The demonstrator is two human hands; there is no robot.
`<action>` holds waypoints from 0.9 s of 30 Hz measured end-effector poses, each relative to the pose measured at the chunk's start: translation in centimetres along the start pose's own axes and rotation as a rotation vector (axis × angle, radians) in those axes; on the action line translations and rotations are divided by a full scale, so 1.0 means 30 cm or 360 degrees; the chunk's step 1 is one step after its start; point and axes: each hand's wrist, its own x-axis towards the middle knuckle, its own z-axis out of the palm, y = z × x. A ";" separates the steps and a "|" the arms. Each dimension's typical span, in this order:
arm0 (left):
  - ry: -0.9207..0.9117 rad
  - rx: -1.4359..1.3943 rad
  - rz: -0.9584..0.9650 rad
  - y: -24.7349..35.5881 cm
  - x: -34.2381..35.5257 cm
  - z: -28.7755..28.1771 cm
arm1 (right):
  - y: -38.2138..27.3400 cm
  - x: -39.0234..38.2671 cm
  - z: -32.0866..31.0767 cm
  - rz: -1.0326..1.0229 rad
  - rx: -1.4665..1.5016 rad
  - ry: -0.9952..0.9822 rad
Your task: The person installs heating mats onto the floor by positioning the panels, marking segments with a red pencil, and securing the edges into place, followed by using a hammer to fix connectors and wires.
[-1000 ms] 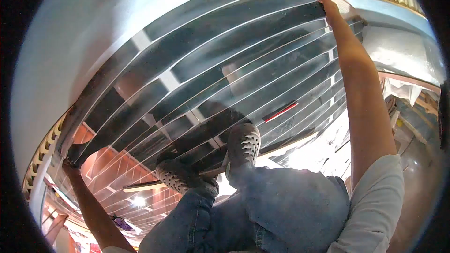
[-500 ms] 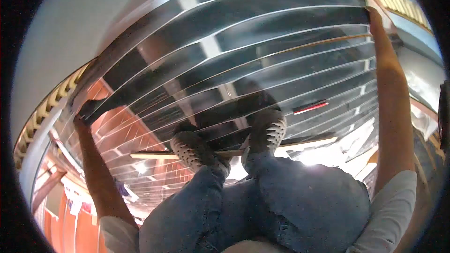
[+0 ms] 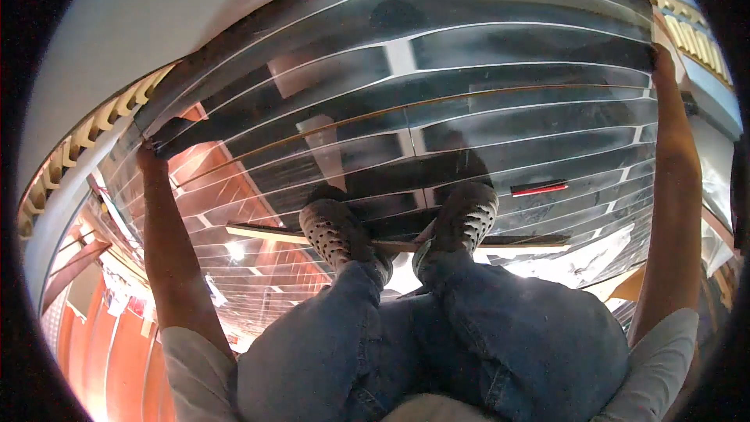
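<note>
A large glossy dark panel (image 3: 500, 141) with white brick-like lines spreads out before me and mirrors the room. At its left edge is my left hand (image 3: 152, 153), closed on the rim; its fingers show only in part against a dark reflection. The opposite edge, farther away on the right, is gripped by my right hand (image 3: 663, 64), with the fingertips hidden. Both arms are stretched wide. A thin brown line runs across the panel between the hands. Near my feet a slim red-and-black item (image 3: 539, 188), like a pen, lies beside its own reflection.
My shoes (image 3: 340, 233) stand by a narrow wooden strip (image 3: 516, 242). Pale wall (image 3: 117, 8) rises beyond the panel, with cream ridged trim (image 3: 82, 141) at the left and more trim (image 3: 691, 37) at the right. Bright glare covers the area behind my feet.
The view has tilted and shifted, so shoes, red item and panel appear displaced. In the picture my left hand sits higher and my right hand lower; both remain at the panel's edges.
</note>
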 end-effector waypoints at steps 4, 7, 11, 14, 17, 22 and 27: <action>0.0014 0.0357 0.0251 0.007 0.007 -0.050 | -0.033 0.053 -0.147 -0.0835 -0.0888 0.0001; 0.0110 0.0612 0.0299 0.029 -0.031 -0.079 | 0.015 0.080 -0.139 -0.0677 -0.0529 -0.0287; 0.0168 0.0109 0.0043 0.022 -0.067 -0.038 | 0.018 0.119 -0.126 -0.0364 -0.0117 -0.0181; 0.0215 -0.0259 -0.0088 0.039 -0.078 -0.062 | 0.015 0.134 -0.130 -0.0393 -0.0364 -0.0179; 0.0130 -0.0675 -0.0076 0.118 -0.190 -0.328 | 0.065 0.177 0.005 -0.0421 -0.0507 -0.0258; 0.0290 -0.0216 0.0120 0.147 -0.168 -0.271 | 0.099 0.218 -0.063 -0.0611 -0.0799 -0.0088; 0.0189 -0.1727 -0.0357 0.144 -0.143 0.169 | 0.092 0.147 -0.178 -0.0460 -0.0826 0.0217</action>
